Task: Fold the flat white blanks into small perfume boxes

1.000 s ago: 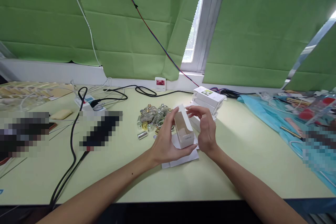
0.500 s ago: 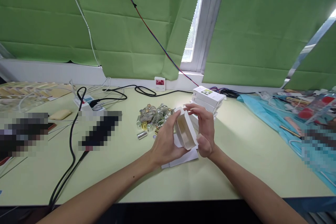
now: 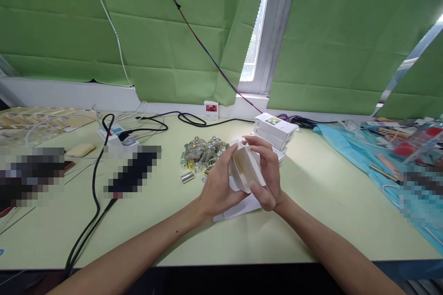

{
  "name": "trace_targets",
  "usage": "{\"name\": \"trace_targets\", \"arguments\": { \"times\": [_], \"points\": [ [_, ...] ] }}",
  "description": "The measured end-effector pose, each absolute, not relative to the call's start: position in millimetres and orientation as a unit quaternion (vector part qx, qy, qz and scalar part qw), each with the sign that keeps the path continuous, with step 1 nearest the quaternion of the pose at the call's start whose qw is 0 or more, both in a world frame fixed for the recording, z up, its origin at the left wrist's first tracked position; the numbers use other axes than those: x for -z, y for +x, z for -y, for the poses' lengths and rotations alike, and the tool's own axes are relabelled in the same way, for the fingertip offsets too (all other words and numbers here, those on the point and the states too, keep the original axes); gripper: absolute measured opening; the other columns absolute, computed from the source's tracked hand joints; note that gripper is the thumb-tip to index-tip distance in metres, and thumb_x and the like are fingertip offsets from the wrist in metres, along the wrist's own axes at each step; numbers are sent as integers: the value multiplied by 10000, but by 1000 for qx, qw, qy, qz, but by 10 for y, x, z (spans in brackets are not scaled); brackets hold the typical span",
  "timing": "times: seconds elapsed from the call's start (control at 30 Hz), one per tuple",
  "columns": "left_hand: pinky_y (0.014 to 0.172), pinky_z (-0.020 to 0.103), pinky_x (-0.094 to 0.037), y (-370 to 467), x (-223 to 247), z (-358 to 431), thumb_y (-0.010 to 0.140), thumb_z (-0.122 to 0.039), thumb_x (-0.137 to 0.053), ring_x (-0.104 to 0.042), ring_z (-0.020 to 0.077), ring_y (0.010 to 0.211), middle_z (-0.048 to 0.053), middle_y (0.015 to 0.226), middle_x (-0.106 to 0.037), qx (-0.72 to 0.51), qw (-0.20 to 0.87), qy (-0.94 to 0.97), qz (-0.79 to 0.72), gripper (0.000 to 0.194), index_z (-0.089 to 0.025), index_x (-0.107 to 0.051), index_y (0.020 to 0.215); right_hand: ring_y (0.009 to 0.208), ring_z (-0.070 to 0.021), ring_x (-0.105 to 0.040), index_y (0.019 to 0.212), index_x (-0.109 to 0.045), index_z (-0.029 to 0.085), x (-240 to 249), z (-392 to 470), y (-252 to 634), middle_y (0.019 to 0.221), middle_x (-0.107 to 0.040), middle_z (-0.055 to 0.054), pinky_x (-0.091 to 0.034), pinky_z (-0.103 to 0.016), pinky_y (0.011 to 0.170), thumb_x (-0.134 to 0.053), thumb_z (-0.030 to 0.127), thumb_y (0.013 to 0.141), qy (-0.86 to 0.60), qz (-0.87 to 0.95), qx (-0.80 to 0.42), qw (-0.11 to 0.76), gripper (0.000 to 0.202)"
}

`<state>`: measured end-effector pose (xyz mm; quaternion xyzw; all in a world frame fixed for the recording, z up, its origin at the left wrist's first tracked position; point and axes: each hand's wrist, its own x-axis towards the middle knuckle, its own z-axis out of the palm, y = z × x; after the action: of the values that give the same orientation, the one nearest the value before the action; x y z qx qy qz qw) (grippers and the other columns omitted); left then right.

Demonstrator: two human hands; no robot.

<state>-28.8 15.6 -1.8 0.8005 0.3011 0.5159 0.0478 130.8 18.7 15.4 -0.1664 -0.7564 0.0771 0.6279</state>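
Between my hands is a small white box (image 3: 246, 166), its open side facing me and its inside bare. My left hand (image 3: 219, 189) grips its left side, thumb at the upper edge and fingers beneath. My right hand (image 3: 269, 173) holds the right side, with the thumb at the lower right edge and the fingers curled over the far end. Flat white card (image 3: 242, 207) lies on the table under the box. Just behind my left hand are glass bottles (image 3: 197, 150) with gold and silver caps (image 3: 187, 177).
Stacked white boxes (image 3: 275, 129) stand behind my right hand. A phone (image 3: 133, 170) with a cable and a power strip (image 3: 119, 138) lie at the left. Blue plastic sheeting (image 3: 349, 150) with clutter covers the right side. A small card (image 3: 211, 109) leans by the window.
My right thumb has moved left onto the box's lower right edge, and my right fingers have closed in around it. The box has tilted slightly.
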Motion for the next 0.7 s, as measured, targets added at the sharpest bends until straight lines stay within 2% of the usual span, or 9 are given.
{"name": "trace_targets", "arguments": {
  "times": [0.2,0.43,0.6,0.7],
  "points": [
    [1020,514,-564,-279,38,-158,672,-318,-880,-586,351,1315,155,1540,-456,-529,105,766,-350,1083,-302,-238,1544,1422,-351,-432,1421,-385,296,-171,-177,1300,1519,-418,-126,-459,-636,1073,-466,385,915,-161,772,-65,612,521],
    [997,532,-570,-258,-42,-142,642,-262,-870,-661,322,1191,130,1427,-574,-548,199,717,-382,1059,-295,-276,1517,1411,-356,-440,1440,-414,366,-197,-156,1314,1600,-327,-68,-499,-595,990,-468,292,891,-161,791,-19,589,556],
    [953,512,-589,-252,-74,-128,635,-310,-886,-666,323,1173,132,1398,-586,-556,204,710,-381,1055,-286,-296,1509,1438,-367,-407,1423,-479,388,-199,-140,1315,1624,-278,-37,-509,-591,976,-457,230,868,-177,801,18,571,578],
    [928,498,-598,-253,-87,-123,640,-305,-885,-676,320,1151,131,1386,-592,-559,211,707,-378,1034,-284,-311,1501,1444,-373,-405,1455,-461,408,-180,-148,1316,1646,-240,-22,-513,-602,980,-457,206,860,-185,805,31,564,628]
  ]
}}
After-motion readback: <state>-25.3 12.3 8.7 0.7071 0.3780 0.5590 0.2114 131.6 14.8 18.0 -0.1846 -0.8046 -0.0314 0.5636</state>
